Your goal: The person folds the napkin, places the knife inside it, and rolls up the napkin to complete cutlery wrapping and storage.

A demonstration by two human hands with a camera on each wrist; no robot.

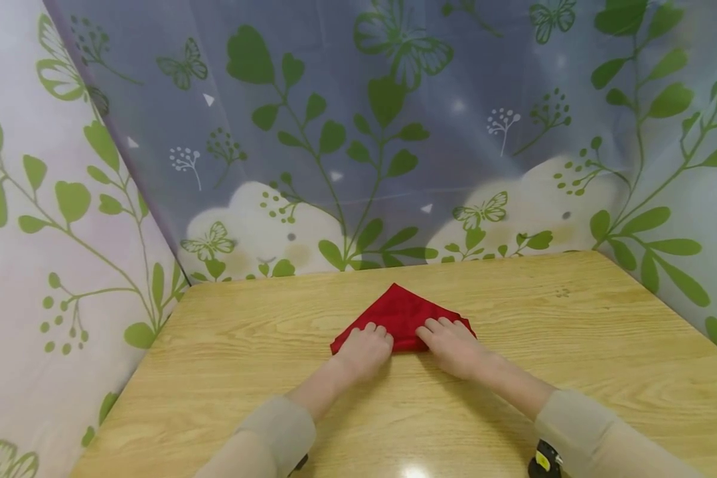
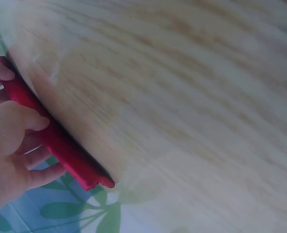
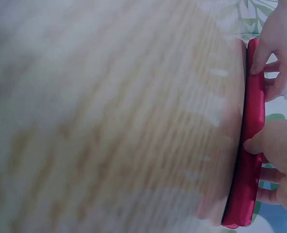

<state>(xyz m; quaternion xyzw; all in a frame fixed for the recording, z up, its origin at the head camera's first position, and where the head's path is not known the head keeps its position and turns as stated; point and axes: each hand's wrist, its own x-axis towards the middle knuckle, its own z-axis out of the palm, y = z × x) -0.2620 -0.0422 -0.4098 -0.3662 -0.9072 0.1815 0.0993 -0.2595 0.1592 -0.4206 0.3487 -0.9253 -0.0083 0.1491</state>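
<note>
A red cloth lies on the table as a triangle, its point toward the back wall and its near edge rolled into a thick band. My left hand grips the left part of that band, fingers curled over the top. The right hand grips it farther right in the same way. In the left wrist view, the left thumb presses the near side of the red roll while the fingers reach behind it. The right wrist view shows both thumbs against the roll, close above the tabletop.
The pale wooden table runs back to a printed fabric wall with leaves and butterflies. Another printed sheet hangs along the left side. A small dark device shows under the right sleeve.
</note>
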